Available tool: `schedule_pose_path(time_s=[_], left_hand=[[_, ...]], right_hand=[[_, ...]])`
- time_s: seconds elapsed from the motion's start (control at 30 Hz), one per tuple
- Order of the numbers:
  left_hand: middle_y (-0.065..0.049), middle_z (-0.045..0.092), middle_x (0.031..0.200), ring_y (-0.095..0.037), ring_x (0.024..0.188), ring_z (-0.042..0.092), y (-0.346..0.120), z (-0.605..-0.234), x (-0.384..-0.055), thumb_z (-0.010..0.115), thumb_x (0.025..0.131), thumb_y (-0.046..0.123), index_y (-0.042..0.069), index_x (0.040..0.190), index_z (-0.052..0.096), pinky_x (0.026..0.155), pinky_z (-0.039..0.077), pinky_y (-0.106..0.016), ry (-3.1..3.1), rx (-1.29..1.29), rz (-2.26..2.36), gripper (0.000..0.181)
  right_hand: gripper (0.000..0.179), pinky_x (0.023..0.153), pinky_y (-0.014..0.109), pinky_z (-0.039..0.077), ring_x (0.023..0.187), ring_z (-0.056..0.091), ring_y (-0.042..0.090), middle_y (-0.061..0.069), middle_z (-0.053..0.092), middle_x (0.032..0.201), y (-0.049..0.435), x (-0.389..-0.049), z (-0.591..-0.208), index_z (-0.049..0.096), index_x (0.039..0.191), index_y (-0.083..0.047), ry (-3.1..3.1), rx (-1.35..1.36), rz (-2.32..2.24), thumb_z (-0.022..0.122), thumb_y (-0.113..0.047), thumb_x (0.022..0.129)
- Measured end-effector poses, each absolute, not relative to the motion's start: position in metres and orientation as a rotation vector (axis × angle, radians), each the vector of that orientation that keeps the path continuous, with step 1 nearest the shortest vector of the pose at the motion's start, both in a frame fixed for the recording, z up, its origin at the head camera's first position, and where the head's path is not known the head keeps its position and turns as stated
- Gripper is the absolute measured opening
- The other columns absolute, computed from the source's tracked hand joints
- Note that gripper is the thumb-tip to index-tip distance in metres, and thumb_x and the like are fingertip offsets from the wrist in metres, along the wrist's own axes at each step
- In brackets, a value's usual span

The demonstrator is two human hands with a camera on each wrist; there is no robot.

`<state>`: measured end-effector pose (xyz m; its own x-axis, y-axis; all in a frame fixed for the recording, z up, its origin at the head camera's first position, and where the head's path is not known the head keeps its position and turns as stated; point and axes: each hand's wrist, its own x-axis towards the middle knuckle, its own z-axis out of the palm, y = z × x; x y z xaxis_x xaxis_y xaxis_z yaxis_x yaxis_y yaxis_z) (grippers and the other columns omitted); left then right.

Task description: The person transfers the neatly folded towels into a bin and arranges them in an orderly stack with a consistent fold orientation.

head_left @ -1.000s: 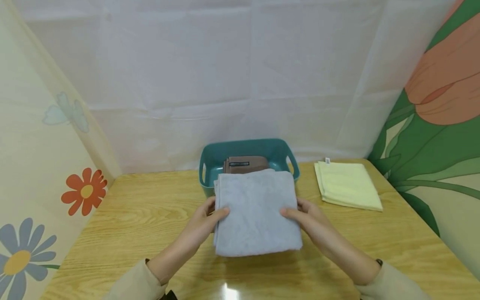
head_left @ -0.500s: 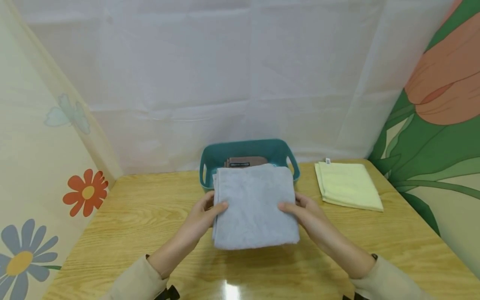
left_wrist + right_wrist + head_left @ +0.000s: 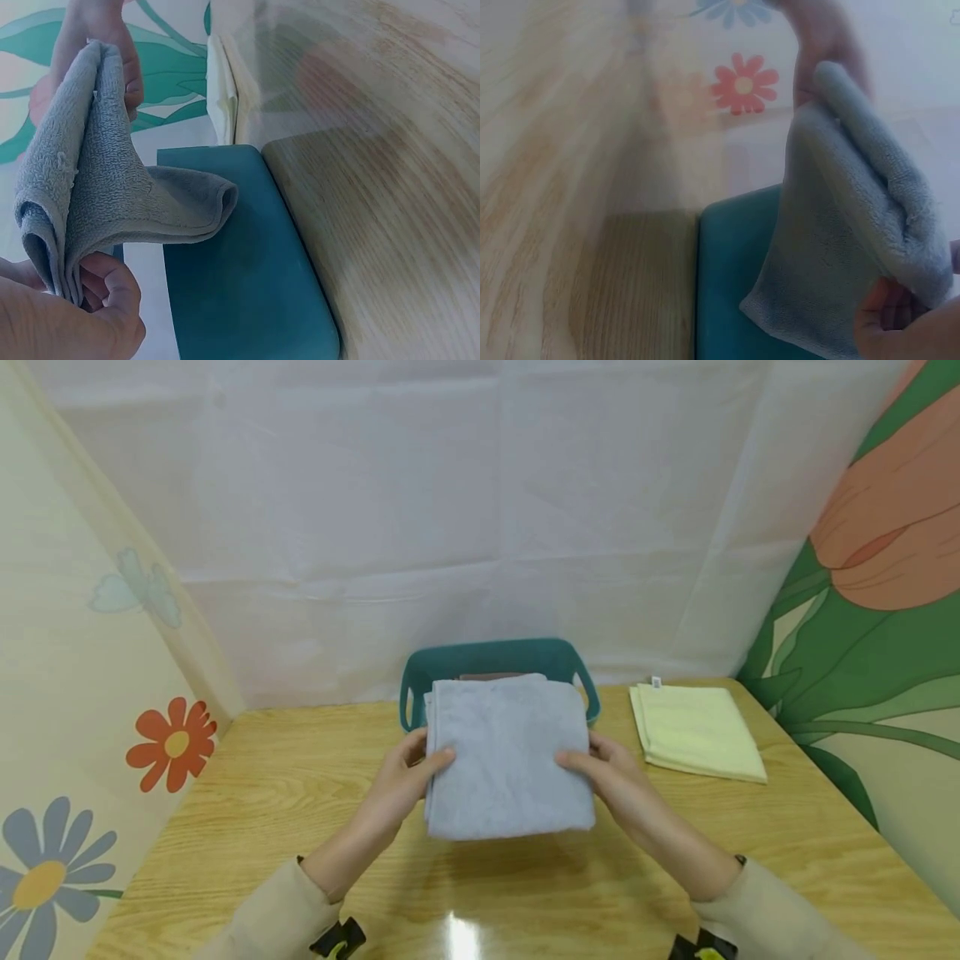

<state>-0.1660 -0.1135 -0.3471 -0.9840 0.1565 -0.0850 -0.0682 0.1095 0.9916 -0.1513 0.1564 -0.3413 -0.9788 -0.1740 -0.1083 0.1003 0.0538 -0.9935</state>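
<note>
A folded grey towel (image 3: 510, 760) is held up in front of the teal basket (image 3: 487, 657), covering most of its front. My left hand (image 3: 397, 781) pinches the towel's left edge, thumb on top and fingers beneath. On the opposite edge my right hand (image 3: 618, 777) grips in the same way. In the left wrist view, the towel (image 3: 112, 165) is off the table and its lower layer droops beside the basket's wall (image 3: 247, 277). The right wrist view also has the towel (image 3: 840, 202) hanging by the basket (image 3: 735, 262). Inside the basket only a strip of brown cloth (image 3: 487, 677) shows.
A folded pale yellow towel (image 3: 697, 731) with a small white tag lies on the wooden table (image 3: 300, 777), right of the basket. A white sheet (image 3: 450, 527) hangs close behind the basket. Flower-printed walls stand on both sides.
Both hands have carried the grey towel forward and a little upward in the head view, toward the basket. It now hides more of the brown cloth. The yellow towel stays put.
</note>
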Motion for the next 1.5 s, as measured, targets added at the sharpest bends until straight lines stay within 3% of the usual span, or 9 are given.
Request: schedule_pose_path(time_s=[0.2, 0.43, 0.67, 0.9, 1.27, 1.5], left_hand=[[-0.017, 0.057, 0.127, -0.025, 0.103, 0.061, -0.116, -0.345, -0.172, 0.061, 0.099, 0.017, 0.007, 0.141, 0.051, 0.084, 0.054, -0.039, 2.232, 0.09, 1.968, 0.045], [-0.018, 0.058, 0.126, -0.026, 0.105, 0.061, -0.117, -0.341, -0.18, 0.06, 0.1, 0.017, 0.008, 0.143, 0.049, 0.083, 0.054, -0.038, 2.262, 0.109, 1.938, 0.046], [-0.018, 0.056, 0.127, -0.029, 0.111, 0.059, -0.114, -0.337, -0.19, 0.06, 0.1, 0.017, 0.008, 0.145, 0.047, 0.09, 0.051, -0.04, 2.303, 0.148, 1.935, 0.047], [-0.017, 0.058, 0.123, -0.027, 0.107, 0.059, -0.115, -0.334, -0.201, 0.061, 0.099, 0.016, 0.006, 0.143, 0.049, 0.089, 0.05, -0.036, 2.355, 0.127, 1.931, 0.046], [-0.016, 0.058, 0.125, -0.028, 0.109, 0.057, -0.113, -0.326, -0.217, 0.06, 0.1, 0.019, 0.007, 0.14, 0.053, 0.093, 0.048, -0.041, 2.381, 0.113, 1.947, 0.042], [-0.013, 0.058, 0.126, -0.028, 0.109, 0.057, -0.108, -0.323, -0.228, 0.062, 0.099, 0.024, 0.011, 0.14, 0.053, 0.092, 0.049, -0.042, 2.384, 0.068, 1.955, 0.044]], right_hand=[[0.067, 0.095, 0.026, 0.046, 0.119, 0.054, 0.021, 0.021, 0.049, 0.142, 0.154, -0.156, -0.339, 0.031, 0.152, 0.003, 2.122, -0.066, -2.037, 0.061, -0.023, 0.098], [0.059, 0.091, 0.025, 0.048, 0.111, 0.057, 0.018, 0.02, 0.053, 0.136, 0.151, -0.162, -0.336, 0.039, 0.147, 0.003, 2.167, -0.042, -2.053, 0.062, -0.019, 0.097], [0.057, 0.088, 0.027, 0.051, 0.107, 0.059, 0.019, 0.021, 0.055, 0.132, 0.15, -0.17, -0.329, 0.041, 0.144, 0.004, 2.211, -0.036, -2.04, 0.06, -0.019, 0.097], [0.057, 0.086, 0.028, 0.051, 0.106, 0.059, 0.02, 0.02, 0.053, 0.132, 0.146, -0.18, -0.327, 0.04, 0.146, 0.002, 2.196, -0.042, -2.061, 0.06, -0.019, 0.097], [0.062, 0.104, 0.042, 0.04, 0.124, 0.046, 0.031, 0.019, 0.043, 0.145, 0.139, -0.201, -0.324, 0.035, 0.15, 0.001, 2.207, 0.011, -2.09, 0.057, -0.015, 0.096], [0.062, 0.104, 0.046, 0.041, 0.123, 0.048, 0.033, 0.018, 0.045, 0.144, 0.139, -0.213, -0.32, 0.039, 0.15, -0.003, 2.26, 0.106, -2.061, 0.059, -0.019, 0.093]])
